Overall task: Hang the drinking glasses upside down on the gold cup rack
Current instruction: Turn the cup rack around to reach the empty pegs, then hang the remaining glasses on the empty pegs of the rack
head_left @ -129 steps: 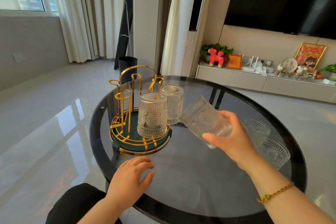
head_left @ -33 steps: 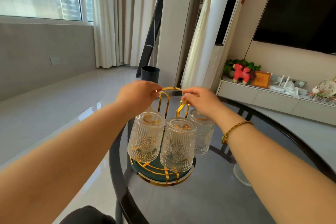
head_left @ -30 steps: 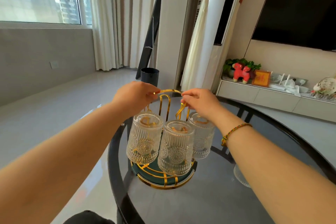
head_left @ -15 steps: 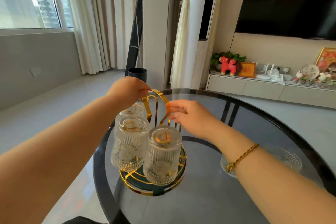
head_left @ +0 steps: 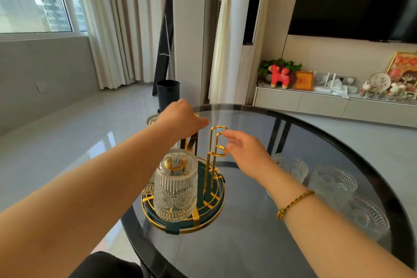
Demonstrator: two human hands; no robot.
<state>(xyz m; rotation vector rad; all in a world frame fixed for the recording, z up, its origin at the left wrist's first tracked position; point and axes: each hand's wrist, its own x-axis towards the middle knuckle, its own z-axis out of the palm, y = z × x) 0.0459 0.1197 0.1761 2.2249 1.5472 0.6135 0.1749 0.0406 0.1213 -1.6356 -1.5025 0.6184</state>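
The gold cup rack (head_left: 213, 165) with its green round base stands on the left part of the dark glass table (head_left: 248, 244). One ribbed drinking glass (head_left: 176, 187) hangs upside down on a front prong. A second glass (head_left: 151, 120) peeks out behind my left arm; the rack's left side is hidden by that arm. My left hand (head_left: 182, 119) is closed over the rack's top handle. My right hand (head_left: 246, 151) hovers with fingers apart beside an empty prong, holding nothing. Three more glasses (head_left: 331, 183) stand on the table to the right.
The table's black rim (head_left: 372, 165) curves round at the right. A black bin (head_left: 168, 95) stands on the floor behind the table. A low cabinet with ornaments (head_left: 316, 101) runs along the right wall under a dark screen.
The rack has been turned, so the hung glasses have swung round to the left and front. My right hand has let go of the handle and drawn back beside an empty prong.
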